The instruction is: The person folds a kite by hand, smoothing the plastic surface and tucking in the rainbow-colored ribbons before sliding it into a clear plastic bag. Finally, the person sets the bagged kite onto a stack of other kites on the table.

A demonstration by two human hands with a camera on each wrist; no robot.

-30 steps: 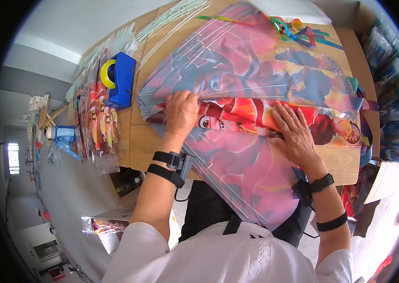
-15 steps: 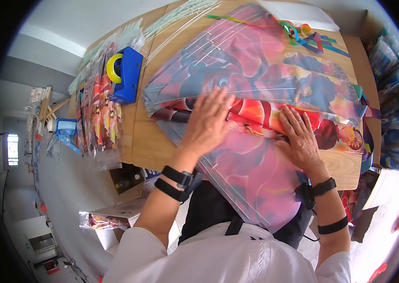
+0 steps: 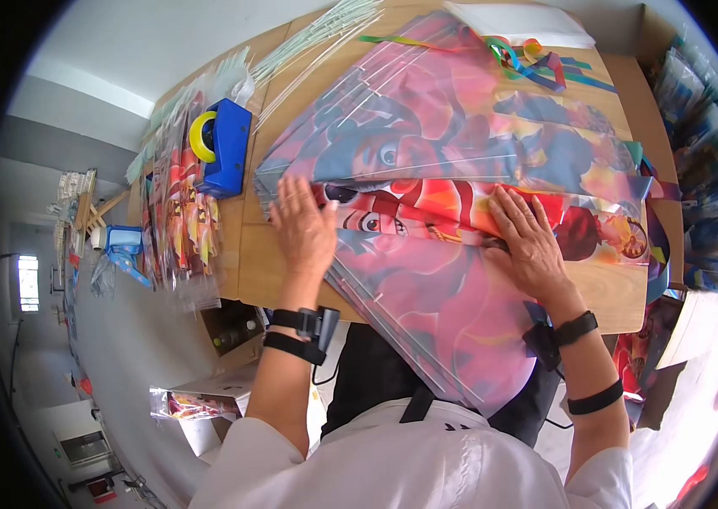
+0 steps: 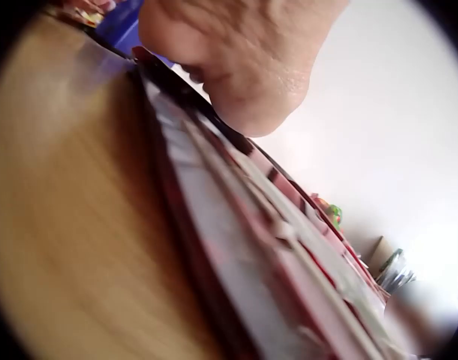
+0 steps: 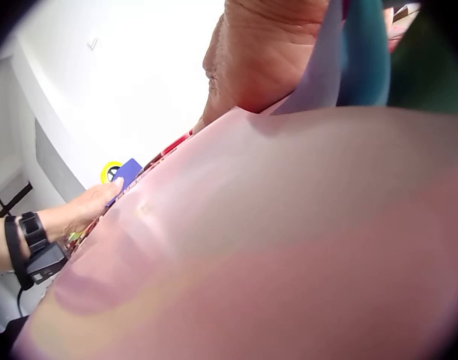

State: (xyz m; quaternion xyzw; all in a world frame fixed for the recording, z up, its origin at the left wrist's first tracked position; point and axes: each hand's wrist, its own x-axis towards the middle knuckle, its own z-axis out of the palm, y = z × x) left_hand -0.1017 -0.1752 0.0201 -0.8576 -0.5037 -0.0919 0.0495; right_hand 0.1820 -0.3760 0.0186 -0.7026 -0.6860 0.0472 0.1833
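A large printed fabric kite [image 3: 427, 280] with thin white rods along its edges lies partly folded on the table. A bright red strip with a cartoon face runs across its middle between the paler flaps. My left hand [image 3: 304, 225] rests at the left end of that strip, its fingers straight. On the right part of the strip my right hand [image 3: 533, 246] lies flat with the fingers extended. In the left wrist view the heel of the left hand [image 4: 244, 67] is over the layered fabric edge and its rods. Pale pink fabric [image 5: 289, 247] fills the right wrist view.
A blue tape dispenser [image 3: 227, 148] with yellow tape stands left of the kite, beside clear bags of printed pieces [image 3: 181, 208]. Thin white rods [image 3: 316, 38] lie at the back left, coloured ribbons [image 3: 537, 64] at the back right. The wooden table [image 3: 605, 297] ends near the body.
My left hand went from the strip's left end rightward across it, then back left, its fingers now straight instead of curled. My right hand has stayed in place.
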